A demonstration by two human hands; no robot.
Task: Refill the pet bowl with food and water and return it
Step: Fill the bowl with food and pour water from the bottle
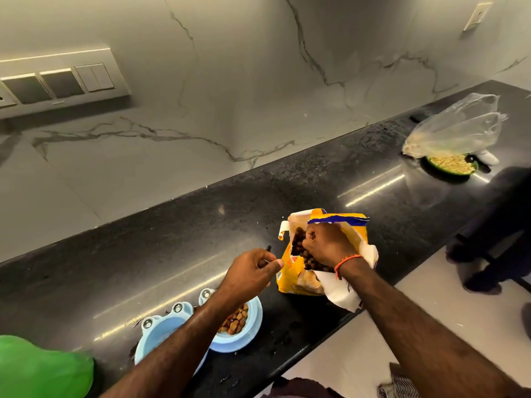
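A light blue double pet bowl (pixel 253 331) sits on the black counter near its front edge. Its right well holds brown kibble (pixel 234 321); its left well (pixel 161 331) looks bare and my left forearm hides part of it. Just right of the bowl stands a torn-open yellow pet food bag (pixel 287 271) with dark kibble showing inside. My right hand (pixel 327 245) is inside the bag's mouth, fingers curled around kibble. My left hand (pixel 250 274) hovers above the bowl, pinching the bag's torn left edge; a small dark thing pokes out by its fingers.
A green dish of pale grains (pixel 451 165) with a clear plastic bag (pixel 459 127) lies at the counter's far right. A green object (pixel 37 366) fills the lower left corner. Marble wall with a switch panel (pixel 60 81) behind. Another person's dark legs (pixel 494 225) stand at right.
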